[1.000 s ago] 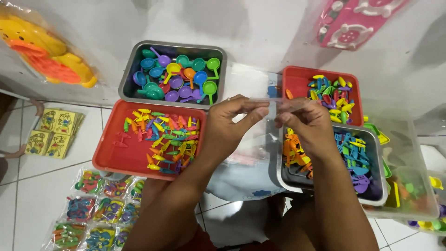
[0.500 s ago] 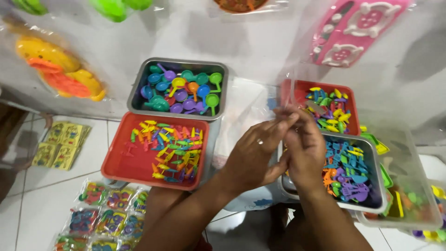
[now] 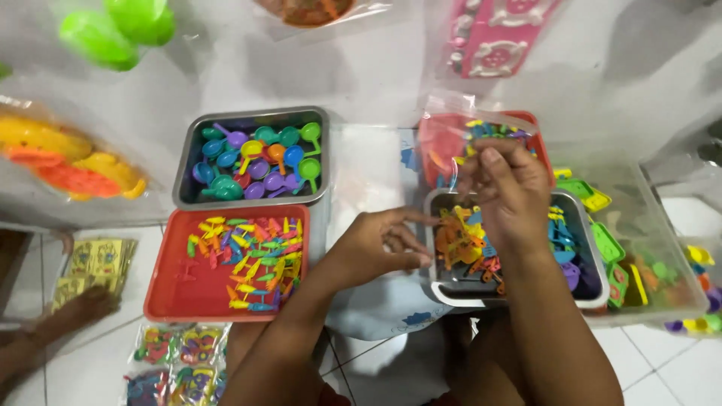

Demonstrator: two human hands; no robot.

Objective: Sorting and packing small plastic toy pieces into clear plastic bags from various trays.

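My right hand [image 3: 505, 192] pinches the top of a small clear plastic bag [image 3: 450, 134], which it holds over the back red tray [image 3: 535, 128] of small coloured toy pieces. My left hand [image 3: 382, 246] has its fingers apart and holds nothing. Its fingertips reach the left rim of a metal tin [image 3: 444, 289] holding orange, blue and purple toy pieces [image 3: 460, 242]. My right forearm crosses over that tin.
A metal tin of coloured toy pans [image 3: 252, 158] stands behind a red tray of small pieces [image 3: 177, 293]. A clear plastic box [image 3: 654, 248] is at the right. Packed toy bags [image 3: 177, 361] and yellow cards [image 3: 90, 263] lie on the floor. Another person's hand [image 3: 71, 319] is at lower left.
My hands have parted. The right hand carried the clear bag up toward the back red tray. The left hand let go and dropped to the tin's rim. Another person's hand appeared at lower left.
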